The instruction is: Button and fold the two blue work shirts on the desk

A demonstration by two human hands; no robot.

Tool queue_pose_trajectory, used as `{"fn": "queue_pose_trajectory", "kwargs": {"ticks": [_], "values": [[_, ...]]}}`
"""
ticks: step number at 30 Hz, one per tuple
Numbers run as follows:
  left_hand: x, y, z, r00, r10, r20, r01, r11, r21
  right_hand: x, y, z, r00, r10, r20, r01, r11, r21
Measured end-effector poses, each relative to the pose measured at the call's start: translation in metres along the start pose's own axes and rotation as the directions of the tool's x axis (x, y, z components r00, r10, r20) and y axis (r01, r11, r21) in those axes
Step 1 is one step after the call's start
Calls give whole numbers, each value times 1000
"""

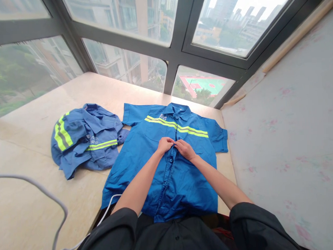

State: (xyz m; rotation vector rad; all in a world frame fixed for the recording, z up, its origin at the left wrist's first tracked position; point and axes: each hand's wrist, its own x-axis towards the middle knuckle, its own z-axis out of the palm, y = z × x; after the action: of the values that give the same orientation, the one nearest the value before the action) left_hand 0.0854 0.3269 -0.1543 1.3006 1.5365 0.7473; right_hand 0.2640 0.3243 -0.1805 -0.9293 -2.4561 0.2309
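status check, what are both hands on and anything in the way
Left hand, right hand: pinching front of blue shirt, close together. Shirt spread front up, creased below. Bunched garment and white cable off left, away from both hands.

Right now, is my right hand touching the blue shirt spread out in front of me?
Touching. The head view shows the right hand pinching cloth at the front opening of the blue shirt.
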Motion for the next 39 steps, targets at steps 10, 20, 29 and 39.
{"fn": "queue_pose_trajectory", "kwargs": {"ticks": [10, 20, 29, 39], "values": [[-8, -2, 1, 998, 36, -48, -32, 997, 77, 2, -1, 8, 1000, 12, -7, -13, 989, -150], [-17, -12, 1, 985, 169, 31, -171, 982, 81, 3, -3, 8, 994, 71, 80, -53, 975, -218], [-35, -13, 6, 960, 276, -39, -250, 915, 317, 1, -2, 8, 995, 79, 58, -65, 974, -218], [-40, 1, 12, 963, 264, -45, -197, 810, 552, 5, 1, -6, 993, -2, 118, 18, 991, -134]]}}
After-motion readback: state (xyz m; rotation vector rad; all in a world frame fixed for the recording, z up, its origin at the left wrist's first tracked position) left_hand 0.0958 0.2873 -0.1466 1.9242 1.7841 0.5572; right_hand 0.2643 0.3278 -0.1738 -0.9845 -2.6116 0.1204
